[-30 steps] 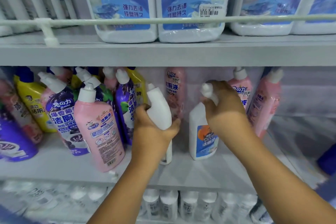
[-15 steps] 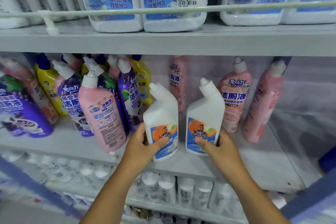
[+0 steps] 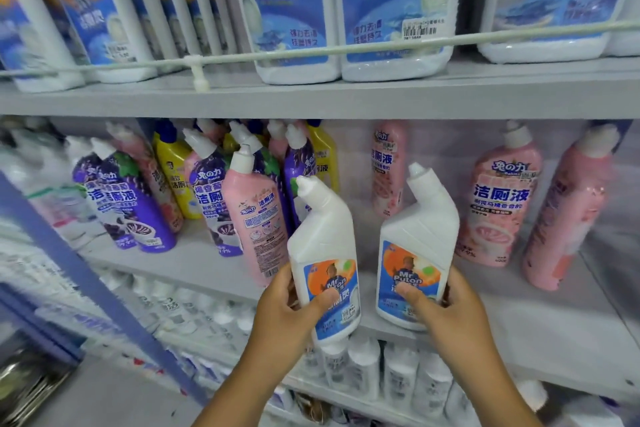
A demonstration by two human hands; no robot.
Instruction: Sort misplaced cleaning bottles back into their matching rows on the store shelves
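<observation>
Two white angled-neck bottles with blue and orange labels are lifted in front of the middle shelf (image 3: 194,263). My left hand (image 3: 287,315) grips the base of the left white bottle (image 3: 320,239), thumb across its label. My right hand (image 3: 446,312) grips the base of the right white bottle (image 3: 419,236) the same way. Both bottles are upright, side by side, a small gap between them. Matching white bottles with blue labels (image 3: 294,10) fill the top shelf.
Pink bottles (image 3: 498,204) stand right of my hands, another pink bottle (image 3: 256,222) just left. Purple (image 3: 128,204) and yellow (image 3: 173,170) bottles crowd the shelf's left part. A white rail (image 3: 311,52) fronts the top shelf. White bottles (image 3: 398,371) line the lower shelf.
Both hands shifted from the bottles' necks to their bases and pulled the two white bottles forward and up off the middle shelf. The view came closer.
</observation>
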